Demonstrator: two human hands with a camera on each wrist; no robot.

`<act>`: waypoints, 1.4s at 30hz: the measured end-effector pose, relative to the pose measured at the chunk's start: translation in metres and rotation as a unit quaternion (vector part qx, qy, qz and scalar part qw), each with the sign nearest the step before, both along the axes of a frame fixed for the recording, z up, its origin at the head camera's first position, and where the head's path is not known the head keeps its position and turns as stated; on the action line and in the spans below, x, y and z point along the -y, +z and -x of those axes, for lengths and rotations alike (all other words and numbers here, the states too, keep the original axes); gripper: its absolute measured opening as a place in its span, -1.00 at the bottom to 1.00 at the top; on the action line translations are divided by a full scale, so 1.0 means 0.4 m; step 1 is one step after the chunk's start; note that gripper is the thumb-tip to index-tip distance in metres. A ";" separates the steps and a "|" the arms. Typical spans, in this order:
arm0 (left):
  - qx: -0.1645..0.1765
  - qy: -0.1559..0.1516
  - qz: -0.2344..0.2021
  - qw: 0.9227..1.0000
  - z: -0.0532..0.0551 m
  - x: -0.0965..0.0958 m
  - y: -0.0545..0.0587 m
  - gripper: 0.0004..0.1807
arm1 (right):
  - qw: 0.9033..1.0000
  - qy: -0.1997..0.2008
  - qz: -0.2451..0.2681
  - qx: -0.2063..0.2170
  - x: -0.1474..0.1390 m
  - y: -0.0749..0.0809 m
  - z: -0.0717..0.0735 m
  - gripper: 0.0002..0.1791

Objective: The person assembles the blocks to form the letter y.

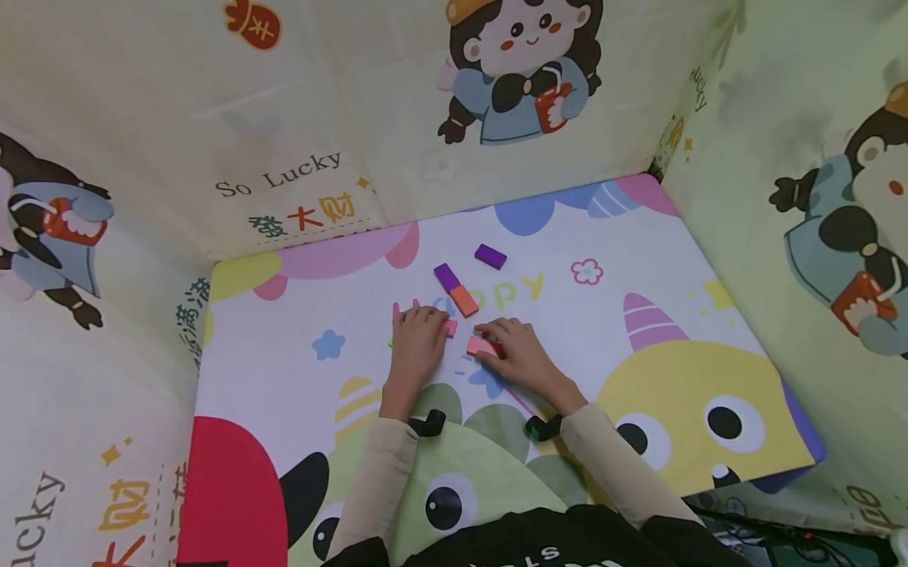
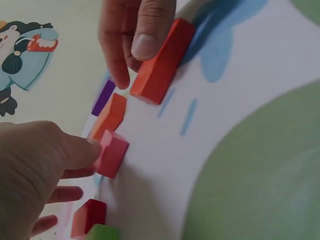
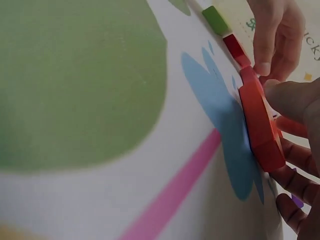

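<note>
My right hand point(image 1: 520, 352) holds a red-orange block point(image 2: 162, 65) low over the patterned tabletop, its thumb on one side and its fingers around the other. To the left, my left hand point(image 1: 417, 343) has its thumb against a small pink block point(image 2: 113, 155), while its other fingers reach forward, apart from that block. Beyond the pink block stand an orange block point(image 1: 465, 301) and a purple block point(image 1: 446, 276), end to end in a slanting row. On the near left side of the left hand, a red block point(image 3: 236, 49) and a green block point(image 3: 216, 20) follow each other closely.
A second purple block point(image 1: 491, 256) lies apart at the back. The printed tabletop point(image 1: 276, 348) is bounded by cloth walls point(image 1: 387, 86) at the back and sides. Cables point(image 1: 786, 535) show below its right front corner.
</note>
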State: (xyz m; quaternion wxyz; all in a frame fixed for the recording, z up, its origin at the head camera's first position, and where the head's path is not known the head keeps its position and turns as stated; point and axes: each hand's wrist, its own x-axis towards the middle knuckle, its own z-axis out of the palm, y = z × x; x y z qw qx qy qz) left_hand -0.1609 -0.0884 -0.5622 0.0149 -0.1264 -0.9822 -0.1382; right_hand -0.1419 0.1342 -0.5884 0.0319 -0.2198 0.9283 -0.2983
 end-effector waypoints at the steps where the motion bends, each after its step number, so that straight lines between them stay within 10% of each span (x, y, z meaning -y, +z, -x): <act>1: -0.004 -0.002 -0.003 1.000 -0.005 -0.001 -0.002 -0.70 | 1.000 0.003 -0.005 -0.001 -0.001 0.002 -0.004 -0.47; 13: -0.047 -0.008 -0.033 0.998 -0.056 -0.025 -0.031 -0.66 | 0.999 0.022 -0.035 -0.027 -0.027 0.008 -0.023 -0.50; 22: -0.062 0.012 -0.074 0.995 -0.020 -0.043 -0.038 -0.59 | 0.998 0.022 -0.040 -0.031 -0.049 0.016 -0.022 -0.55; 33: 0.025 0.042 -0.064 0.997 0.019 -0.081 -0.025 -0.38 | 0.998 0.025 -0.040 -0.031 -0.071 0.019 0.000 -0.57; 42: 0.024 0.048 -0.038 0.998 0.030 -0.102 -0.034 -0.42 | 0.998 0.027 -0.034 -0.038 -0.089 0.009 0.027 -0.55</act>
